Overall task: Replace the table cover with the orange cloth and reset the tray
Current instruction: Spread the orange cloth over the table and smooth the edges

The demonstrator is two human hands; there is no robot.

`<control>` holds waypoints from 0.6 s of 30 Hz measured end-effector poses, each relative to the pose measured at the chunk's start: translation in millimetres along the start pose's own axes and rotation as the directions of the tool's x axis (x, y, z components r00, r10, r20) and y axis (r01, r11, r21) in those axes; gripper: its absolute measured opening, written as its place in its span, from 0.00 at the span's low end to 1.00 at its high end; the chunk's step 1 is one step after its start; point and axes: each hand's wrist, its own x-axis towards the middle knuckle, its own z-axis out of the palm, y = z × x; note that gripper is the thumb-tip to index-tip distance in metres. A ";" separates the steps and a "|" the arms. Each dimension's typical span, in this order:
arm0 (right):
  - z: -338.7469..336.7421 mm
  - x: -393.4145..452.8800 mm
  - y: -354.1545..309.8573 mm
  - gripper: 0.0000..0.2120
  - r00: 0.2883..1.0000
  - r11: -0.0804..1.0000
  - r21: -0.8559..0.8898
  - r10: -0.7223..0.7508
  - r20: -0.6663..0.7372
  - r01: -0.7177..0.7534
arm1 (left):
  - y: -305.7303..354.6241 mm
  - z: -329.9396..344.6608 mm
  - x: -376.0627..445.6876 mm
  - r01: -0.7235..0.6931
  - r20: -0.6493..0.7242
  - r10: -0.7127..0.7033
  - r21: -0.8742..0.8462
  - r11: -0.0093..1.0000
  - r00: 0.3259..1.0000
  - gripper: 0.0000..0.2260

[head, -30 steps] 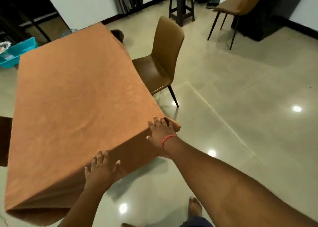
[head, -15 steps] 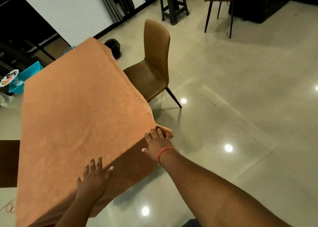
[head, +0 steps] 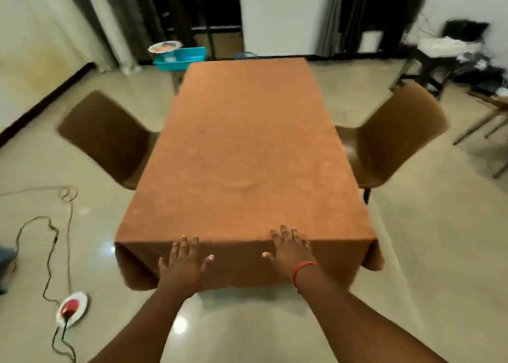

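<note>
The orange cloth (head: pixel 247 153) covers the whole surface, its near hem hanging over the edge. The left hand (head: pixel 183 263) and right hand (head: pixel 288 250) lie flat with fingers spread on that near edge, apparently smoothing the drape. Next comes fetching the tray, which cannot be picked out here.

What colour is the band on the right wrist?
Red-orange, a thin band just behind the right hand; head view.
</note>
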 end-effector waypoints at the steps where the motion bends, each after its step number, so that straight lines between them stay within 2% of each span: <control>1: 4.1 6.1 -21.8 0.35 1.000 1.000 -0.029 -0.010 0.016 0.010 | -21.1 -0.8 4.3 0.029 0.004 -0.029 -0.030 0.999 1.000 0.33; 3: 15.9 20.5 -83.3 0.35 0.998 0.995 -0.089 -0.036 0.058 0.041 | -78.7 -6.8 15.9 0.074 0.010 -0.073 -0.092 0.993 0.997 0.33; 8: 37.3 46.0 -225.8 0.34 0.987 0.967 -0.227 -0.084 0.134 0.113 | -196.4 -22.6 42.5 0.044 0.017 -0.042 -0.119 0.992 0.999 0.36; 12: 45.3 59.6 -300.3 0.34 0.982 0.942 -0.304 -0.095 0.163 0.142 | -241.4 -29.9 67.9 -0.061 0.031 0.065 -0.130 0.990 0.997 0.33; 18: 43.0 86.8 -343.9 0.33 0.977 0.896 -0.421 -0.060 0.203 0.142 | -257.1 -23.4 90.3 -0.256 0.011 0.260 -0.139 0.957 0.965 0.30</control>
